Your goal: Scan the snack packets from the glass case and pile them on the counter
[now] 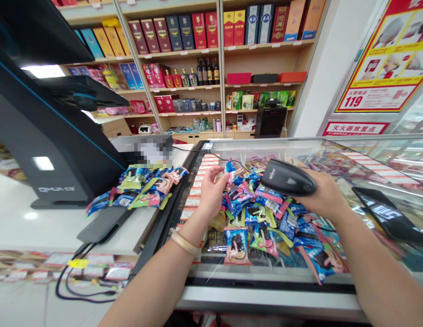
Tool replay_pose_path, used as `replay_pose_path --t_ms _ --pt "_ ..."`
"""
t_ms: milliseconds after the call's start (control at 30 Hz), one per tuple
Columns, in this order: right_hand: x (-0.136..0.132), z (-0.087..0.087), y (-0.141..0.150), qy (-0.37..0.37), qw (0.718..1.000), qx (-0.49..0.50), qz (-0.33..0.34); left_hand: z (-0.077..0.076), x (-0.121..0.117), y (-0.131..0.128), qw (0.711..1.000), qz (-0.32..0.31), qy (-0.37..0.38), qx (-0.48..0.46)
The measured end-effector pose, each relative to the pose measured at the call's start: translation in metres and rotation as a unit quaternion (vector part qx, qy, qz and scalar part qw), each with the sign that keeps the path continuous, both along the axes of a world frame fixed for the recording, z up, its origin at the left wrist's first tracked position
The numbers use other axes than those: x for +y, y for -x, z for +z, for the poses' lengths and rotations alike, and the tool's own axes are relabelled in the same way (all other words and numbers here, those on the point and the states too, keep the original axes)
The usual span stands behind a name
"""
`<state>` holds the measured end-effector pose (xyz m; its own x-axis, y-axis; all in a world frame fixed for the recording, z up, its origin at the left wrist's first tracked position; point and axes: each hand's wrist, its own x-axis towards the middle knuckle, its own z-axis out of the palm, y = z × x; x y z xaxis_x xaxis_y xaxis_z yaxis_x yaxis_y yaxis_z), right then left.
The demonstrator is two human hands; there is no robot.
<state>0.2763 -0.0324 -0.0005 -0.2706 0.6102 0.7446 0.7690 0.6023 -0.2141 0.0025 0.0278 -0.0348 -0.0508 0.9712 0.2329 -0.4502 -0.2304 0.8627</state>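
Note:
A black handheld barcode scanner point(288, 178) is gripped in my right hand point(323, 193), its head pointing left over a heap of snack packets point(255, 213). The packets are small, shiny and wrapped in blue, pink and green, lying on a glass-topped counter point(204, 277). My left hand point(213, 187), with a beige band on its wrist, pinches a small blue snack packet point(230, 168) at its fingertips, above the heap's left edge. Most of that packet's far side is hard to make out. On the white counter to the left lies a second pile of similar packets point(139, 186).
A dark checkout terminal point(57, 168) stands at the left, with a flat grey device point(104, 225) and cables before it. To the right, a phone point(390, 213) rests on the glass. Shelves point(184, 54) of boxes and bottles line the back.

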Motion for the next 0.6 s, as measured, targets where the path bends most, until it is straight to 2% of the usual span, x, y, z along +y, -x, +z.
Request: replay_pose_path --t_ms 67,133,267,433,600 --pt "0.002 -0.001 -0.004 -0.009 1.000 0.004 -0.019 -0.007 0.000 -0.005 0.993 0.034 -0.064 0.093" --pt "0.003 -0.003 -0.006 -0.010 0.999 0.009 -0.032 -0.013 0.000 -0.007 0.973 0.042 -0.127 0.189" --pt "0.006 -0.007 -0.008 -0.017 0.999 0.014 -0.041 -0.015 -0.004 -0.004 0.900 0.051 -0.233 0.364" --pt "0.008 -0.010 -0.009 -0.007 0.999 0.011 -0.043 -0.013 -0.009 0.004 0.824 0.033 -0.239 0.513" --pt "0.008 -0.009 -0.010 -0.043 0.999 0.017 -0.026 -0.011 -0.004 0.009 0.798 0.110 -0.243 0.540"
